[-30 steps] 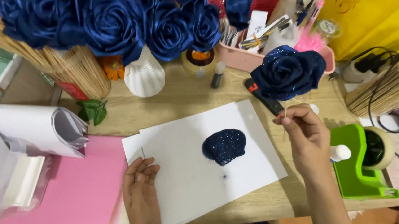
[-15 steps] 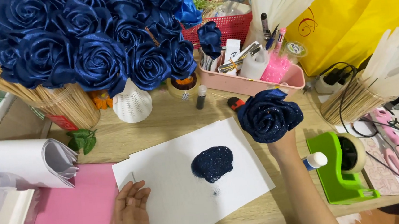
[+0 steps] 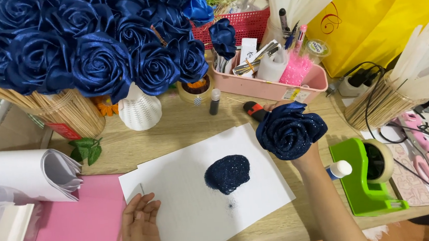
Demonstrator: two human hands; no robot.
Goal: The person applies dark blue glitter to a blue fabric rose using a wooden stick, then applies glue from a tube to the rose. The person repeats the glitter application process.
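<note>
My right hand (image 3: pixel 306 155) holds up a dark blue satin rose (image 3: pixel 288 131) dusted with glitter; the flower hides most of the hand. It hangs over the right edge of a white paper sheet (image 3: pixel 196 208). A pile of dark blue glitter (image 3: pixel 227 173) lies in the middle of that sheet. My left hand (image 3: pixel 141 232) rests flat on the sheet's lower left corner, holding nothing. A big bunch of dark blue roses (image 3: pixel 91 48) on wooden sticks stands at the back left.
A pink tray (image 3: pixel 273 88) of pens and small items stands behind the sheet, with a white vase (image 3: pixel 140 111) left of it. A green tape dispenser (image 3: pixel 366 175), a glue bottle (image 3: pixel 338 169), pink scissors (image 3: pixel 424 155), and a yellow bag (image 3: pixel 385 15) are at the right. Pink paper (image 3: pixel 75 233) lies at the left.
My right hand has carried the rose lower and closer to the sheet's right edge, turning the bloom toward me. The view has tilted up toward the bouquet. My left hand stays on the paper.
</note>
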